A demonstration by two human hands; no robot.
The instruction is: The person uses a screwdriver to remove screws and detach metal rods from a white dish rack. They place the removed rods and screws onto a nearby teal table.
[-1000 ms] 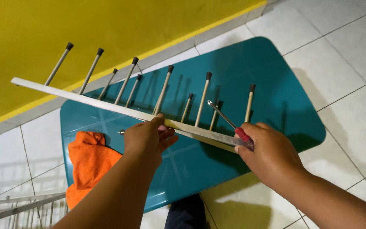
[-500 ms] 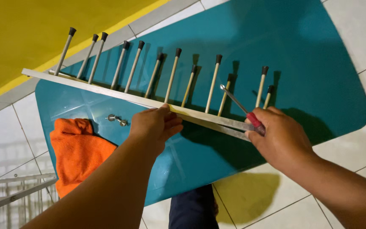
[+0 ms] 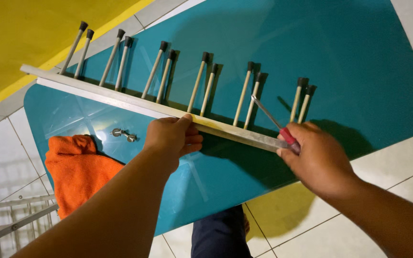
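Note:
A long metal bar (image 3: 120, 98) with several thin rods tipped in black caps runs across a teal tabletop (image 3: 340, 62). My left hand (image 3: 172, 138) grips the bar near its middle. At the bar's right end my right hand (image 3: 319, 160) holds a screwdriver with a red handle (image 3: 288, 135); its metal shaft points up and left between the rods. Two small silver screws (image 3: 123, 135) lie on the tabletop just left of my left hand.
An orange cloth (image 3: 78, 172) lies at the table's left edge. A white wire rack (image 3: 5, 220) stands on the floor at lower left. White floor tiles surround the table, with a yellow surface (image 3: 20, 33) at upper left. My dark trouser leg (image 3: 221, 234) shows below the table.
The view has moved closer and shifted over the table. Both hands keep their hold on the bar and the screwdriver; the two screws have come into sight.

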